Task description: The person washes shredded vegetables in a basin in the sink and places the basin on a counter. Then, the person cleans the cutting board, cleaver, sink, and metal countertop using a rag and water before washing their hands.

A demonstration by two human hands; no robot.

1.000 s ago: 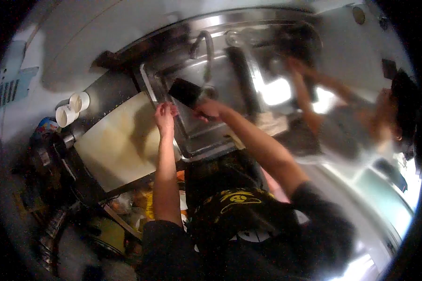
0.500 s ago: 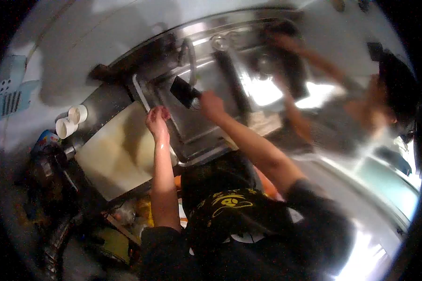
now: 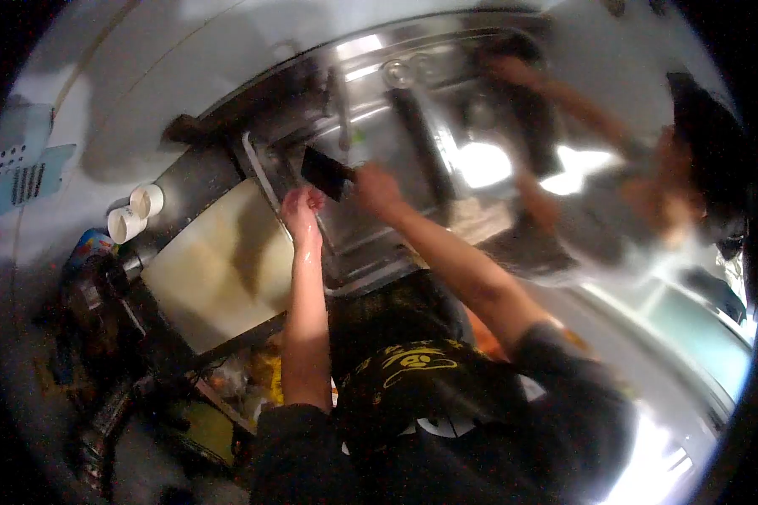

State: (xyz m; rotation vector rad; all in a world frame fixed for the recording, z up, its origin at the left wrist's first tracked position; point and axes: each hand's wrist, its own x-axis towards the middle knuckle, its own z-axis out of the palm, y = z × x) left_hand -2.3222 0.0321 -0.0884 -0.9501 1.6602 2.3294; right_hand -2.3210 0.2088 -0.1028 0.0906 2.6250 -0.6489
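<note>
the left hand [image 3: 301, 209], loosely curled, moved nearer the dark, rectangular cleaver [image 3: 324, 172] the right hand [image 3: 377, 193] grips.

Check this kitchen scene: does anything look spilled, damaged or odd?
The cutting board left of the sink looks blotchy and yellowish, perhaps stained, though lighting may contribute. Nothing else clearly stands out.

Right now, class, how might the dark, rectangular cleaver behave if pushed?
The cleaver is probably stiff: its outline looks straight. It may tip blade-first, since the right hand grips one end. It could be slippery if wet, held over the silvery metal sink.
</note>
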